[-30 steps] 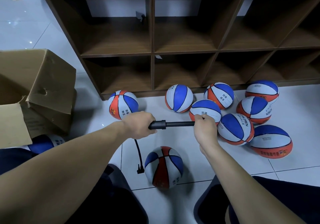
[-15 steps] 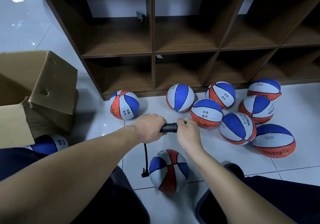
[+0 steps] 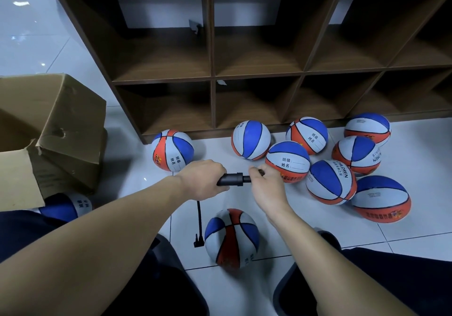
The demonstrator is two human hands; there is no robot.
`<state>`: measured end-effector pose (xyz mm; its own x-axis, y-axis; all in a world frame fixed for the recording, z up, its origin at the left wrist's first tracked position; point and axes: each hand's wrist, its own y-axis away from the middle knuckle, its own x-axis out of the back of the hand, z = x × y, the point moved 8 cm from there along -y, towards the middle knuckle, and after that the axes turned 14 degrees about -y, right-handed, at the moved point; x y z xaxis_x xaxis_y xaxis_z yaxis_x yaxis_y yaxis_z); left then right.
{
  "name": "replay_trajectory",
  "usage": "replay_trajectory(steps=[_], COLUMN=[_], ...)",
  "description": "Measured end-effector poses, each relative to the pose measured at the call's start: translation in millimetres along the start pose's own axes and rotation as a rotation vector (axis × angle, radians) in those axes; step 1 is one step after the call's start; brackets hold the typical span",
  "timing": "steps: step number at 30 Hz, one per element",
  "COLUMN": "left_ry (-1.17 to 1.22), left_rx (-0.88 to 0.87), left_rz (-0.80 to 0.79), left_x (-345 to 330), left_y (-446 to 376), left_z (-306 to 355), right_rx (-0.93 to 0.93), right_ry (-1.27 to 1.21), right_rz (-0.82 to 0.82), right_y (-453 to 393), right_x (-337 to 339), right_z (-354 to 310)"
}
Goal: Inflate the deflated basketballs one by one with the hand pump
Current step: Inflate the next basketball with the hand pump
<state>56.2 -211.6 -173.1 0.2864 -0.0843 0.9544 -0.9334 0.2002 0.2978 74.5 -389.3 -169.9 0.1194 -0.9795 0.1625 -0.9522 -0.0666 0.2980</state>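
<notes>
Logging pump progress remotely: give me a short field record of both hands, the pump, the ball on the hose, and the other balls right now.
left hand: grips the pump barrel
right hand: grips the pump handle, close to the barrel
hose: hangs from the pump to the ball's left side
ball on hose: on the floor between the knees
other balls: seven by the shelf, one beside the cardboard box

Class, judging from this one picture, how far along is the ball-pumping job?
Done: eight round balls lie by the shelf, such as this one.
In hand: the left hand grips the pump, the right hand its handle; the hose runs to the near ball.
Left: at least the ball beside the box.
</notes>
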Motion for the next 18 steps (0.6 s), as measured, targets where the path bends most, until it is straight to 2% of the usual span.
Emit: replay_trajectory(steps=[3, 9, 13, 18], left_ry=[0.019, 0.04, 0.034, 0.031], left_rx=[0.036, 0.099, 0.066, 0.048], left_rz=[-0.009, -0.062, -0.081, -0.043], left_x=[0.9, -4.7, -3.3, 5.2], left_y=[4.1, 9.7, 7.5, 5.4], left_z=[-11.1, -33.1, -22.3, -11.3], right_rx=[-0.001, -0.145, -0.071, 0.021], right_ry=[-0.033, -0.187, -0.153, -0.053], right_rz=[0.041, 0.211, 0.291, 0.232], right_y=[-8.8, -21.8, -13.4, 1.5], right_x=[17.1, 58.0, 53.7, 25.7], right_z=[-3.9, 8.2, 3.7, -4.3])
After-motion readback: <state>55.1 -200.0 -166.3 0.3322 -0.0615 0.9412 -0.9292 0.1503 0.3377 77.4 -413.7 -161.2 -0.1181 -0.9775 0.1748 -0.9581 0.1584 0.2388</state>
